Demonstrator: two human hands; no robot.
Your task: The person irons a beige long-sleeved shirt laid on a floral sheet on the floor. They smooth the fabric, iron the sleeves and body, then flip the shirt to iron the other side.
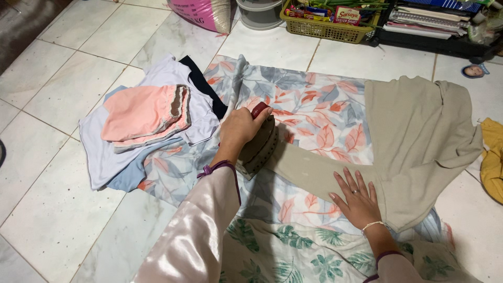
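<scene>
Left of the left hand (242, 127) lies a stack of folded clothes (141, 123). That hand is wrapped tight around the iron (260, 142), pressing the beige garment (398, 152). The right hand (357, 200) lies flat, fingers spread, on the cloth. Far beyond it, a yellow basket (326, 29) holds packets.

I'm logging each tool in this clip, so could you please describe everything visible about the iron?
The iron is a dark, olive-grey flat iron with a red handle on top. It looks heavy and metallic, with a pointed, wedge-like body. It sits soleplate down on the sleeve of the beige garment, which lies on a floral cloth on the tiled floor. The left hand grips its handle; the right hand presses the garment flat nearby, not touching the iron.
</scene>
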